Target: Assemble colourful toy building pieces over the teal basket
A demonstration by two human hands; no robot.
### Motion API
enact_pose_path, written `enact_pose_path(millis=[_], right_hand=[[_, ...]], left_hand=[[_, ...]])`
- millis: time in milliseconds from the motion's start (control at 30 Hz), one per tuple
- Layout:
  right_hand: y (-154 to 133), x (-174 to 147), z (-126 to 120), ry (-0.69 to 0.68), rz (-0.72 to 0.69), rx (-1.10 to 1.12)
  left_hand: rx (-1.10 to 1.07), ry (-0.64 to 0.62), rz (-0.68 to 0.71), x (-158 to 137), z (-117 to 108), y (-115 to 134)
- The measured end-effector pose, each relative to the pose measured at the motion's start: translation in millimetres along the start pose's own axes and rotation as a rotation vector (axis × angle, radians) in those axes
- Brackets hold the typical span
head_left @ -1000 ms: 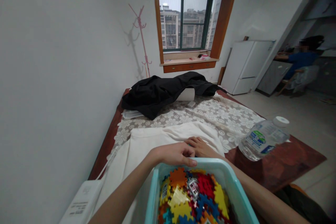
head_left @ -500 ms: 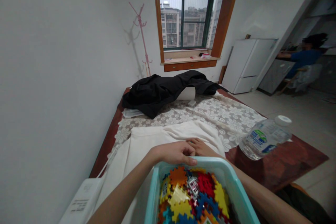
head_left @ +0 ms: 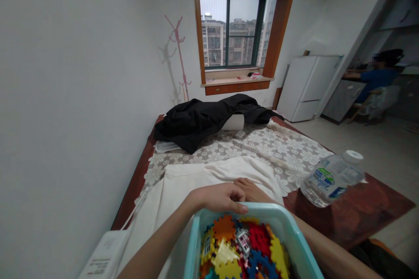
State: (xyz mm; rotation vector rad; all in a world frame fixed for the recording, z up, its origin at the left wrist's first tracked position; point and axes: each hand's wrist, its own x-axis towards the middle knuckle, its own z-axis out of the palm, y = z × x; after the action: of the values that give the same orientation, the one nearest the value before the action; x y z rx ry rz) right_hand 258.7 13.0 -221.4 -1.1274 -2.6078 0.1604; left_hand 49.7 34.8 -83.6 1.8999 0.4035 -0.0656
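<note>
1. Looking first at the nearest thing, you have the turquoise basket (head_left: 296,244) at the bottom of the view, full of the coloured puzzle pieces (head_left: 244,248); since a second ago it sits a little lower in the picture, but this is your head that tilted up, not the basket that moved.
2. Just behind its far rim, your left hand (head_left: 218,197) lies curled, fingers bent down on the rim edge, the same as before. What it pinches, if anything, I cannot tell.
3. Your right hand (head_left: 250,189) is touching the left one, half hidden behind it, on the cream cloth (head_left: 186,178). Whether it is spread or closed I cannot tell. The two hands are pressed side by side and have not changed place.
4. To your right, the water bottle (head_left: 330,177) leans on the red-brown surface (head_left: 366,209), well apart from the hands, not shifted.
5. To your left, a white box (head_left: 104,259) lies beside the cloth.
6. Farther, the lace cover (head_left: 262,148) and the black jacket (head_left: 203,120) lie unmoved.
7. Farthest, a person in blue (head_left: 376,80) sits near the white fridge (head_left: 306,87).
8. So nothing was taken or put down; the pieces all rest in the basket.
</note>
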Motion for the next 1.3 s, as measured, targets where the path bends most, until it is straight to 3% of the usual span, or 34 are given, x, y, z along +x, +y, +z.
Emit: enact_pose_path(millis=[300, 467, 667, 833, 1033, 1167, 1300], right_hand=[[2, 1, 6, 0.035, -0.037, -0.056], [2, 0, 7, 0.093, 0.067, -0.032], [2, 5, 3, 0.045, 0.053, -0.077], [2, 5, 1, 0.046, 0.124, -0.137], [6, -2, -18, -0.020, 0.181, -0.030], [12, -7, -20, 0.045, 0.257, 0.038], [15, -11, -22, 0.210, 0.285, 0.137]], left_hand=[[-0.008, 0.028, -0.001, -1, 2, 4], [-0.039, 0.007, -0.033, -1, 1, 2], [-0.026, 0.011, -0.025, -1, 1, -1], [-0.043, 0.008, -0.044, 1, 2, -7], [-0.053, 0.002, -0.068, 0, 2, -11], [-0.037, 0.003, -0.067, -1, 2, -11], [-0.012, 0.016, -0.067, -1, 2, -14]])
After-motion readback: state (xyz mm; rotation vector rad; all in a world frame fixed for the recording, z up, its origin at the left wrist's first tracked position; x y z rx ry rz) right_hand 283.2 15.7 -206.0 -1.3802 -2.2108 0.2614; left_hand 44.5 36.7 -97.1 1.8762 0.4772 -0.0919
